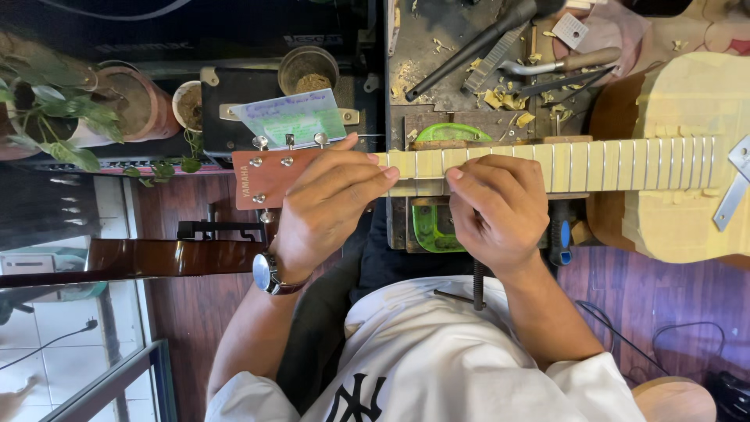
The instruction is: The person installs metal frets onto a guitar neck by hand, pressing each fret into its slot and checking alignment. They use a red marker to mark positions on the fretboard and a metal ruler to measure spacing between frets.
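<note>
Masking-taped in pale yellow between its metal frets, a guitar neck [547, 166] runs level across the middle of the frame, from a reddish-brown headstock [269, 177] at centre left to a taped guitar body [687, 156] at the right edge. A person's left hand [332, 205] lies over the joint of headstock and neck, fingers stretched out nearly flat and together, the tips pressing on the first taped spaces and closed around nothing. Just beside it, the right hand [496, 207] sits on the neck with fingers curled downward, tips touching the fretboard; whether anything is pinched under them cannot be told. The two hands are near each other but apart. A wristwatch [266, 273] with a round face circles the left wrist.

Silver tuning pegs [287, 141] line the headstock's upper edge. Beneath the neck, a green plastic clamp [433, 227] and a blue-handled one [561, 234] show at centre. Above, the workbench [437, 86] holds wood shavings [504, 100], a rasp [492, 59] and a wooden-handled tool [570, 62]. A green paper card [295, 117] lies upper centre-left, near a round tin [308, 70] and potted plants [55, 117] in the upper left. Another guitar's glossy dark side [133, 258] crosses the lower left.
</note>
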